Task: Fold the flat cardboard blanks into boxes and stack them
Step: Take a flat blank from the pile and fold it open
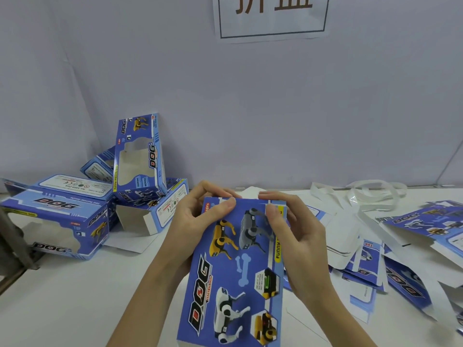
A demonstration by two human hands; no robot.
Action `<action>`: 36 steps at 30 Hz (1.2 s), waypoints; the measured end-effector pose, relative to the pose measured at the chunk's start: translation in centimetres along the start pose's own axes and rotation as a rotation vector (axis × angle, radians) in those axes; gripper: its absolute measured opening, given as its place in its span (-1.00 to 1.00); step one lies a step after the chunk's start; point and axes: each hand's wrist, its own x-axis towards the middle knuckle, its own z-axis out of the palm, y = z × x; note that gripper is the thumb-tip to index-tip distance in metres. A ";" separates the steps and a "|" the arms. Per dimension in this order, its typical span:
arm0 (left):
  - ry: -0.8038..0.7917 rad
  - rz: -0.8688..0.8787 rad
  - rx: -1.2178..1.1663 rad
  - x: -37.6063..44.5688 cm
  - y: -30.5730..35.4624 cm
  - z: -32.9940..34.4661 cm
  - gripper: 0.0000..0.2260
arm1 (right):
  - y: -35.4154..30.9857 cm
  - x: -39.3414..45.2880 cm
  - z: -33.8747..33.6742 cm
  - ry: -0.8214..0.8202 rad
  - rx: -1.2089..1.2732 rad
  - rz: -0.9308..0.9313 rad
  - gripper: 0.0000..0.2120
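I saw my left hand (pixel 198 216) and right hand (pixel 298 234) pinching the glossy blue cardboard box (pixel 235 276) at center frame, fingers curled on its far rim.

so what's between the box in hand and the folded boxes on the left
Only bare white table separates the held box from the folded boxes in the head view.

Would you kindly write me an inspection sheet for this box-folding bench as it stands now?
Surface: white table, bare in the near-left part.
Job's things: blue DOG box held in both hands; folded boxes piled at left, one upright box leaning on the wall; flat blanks heaped at right.
Clutter: white strapping bands behind the blanks.
Grippers: left hand and right hand pinch the box's top edge.
Cables: nothing seen.
Surroundings: pale wall, paper sign.
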 end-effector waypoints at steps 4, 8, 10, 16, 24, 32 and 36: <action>-0.042 0.015 -0.001 -0.1 -0.2 -0.1 -0.80 | 0.1 0.1 0.2 0.008 -0.030 -0.044 -0.89; -0.027 0.000 0.014 0.0 -0.3 -0.1 -0.79 | -0.3 -0.1 0.3 -0.041 -0.029 -0.044 -0.81; -0.026 0.000 -0.013 0.1 -0.1 -0.1 -0.81 | -0.4 -0.2 0.4 -0.032 -0.016 -0.058 -0.76; -0.010 0.046 0.024 0.1 0.0 0.2 -0.85 | -0.2 -0.3 0.4 0.038 0.002 -0.086 -0.89; 0.010 0.034 0.019 0.4 -0.6 0.1 -0.82 | 0.0 -0.2 0.5 0.044 -0.048 -0.083 -0.91; 0.063 0.041 0.031 0.6 -0.7 0.3 -0.81 | -0.2 -0.1 0.4 0.047 -0.058 -0.070 -0.69; 0.098 -0.003 0.034 0.5 -0.9 0.2 -0.81 | 0.1 -0.1 0.3 0.085 -0.065 -0.028 -0.71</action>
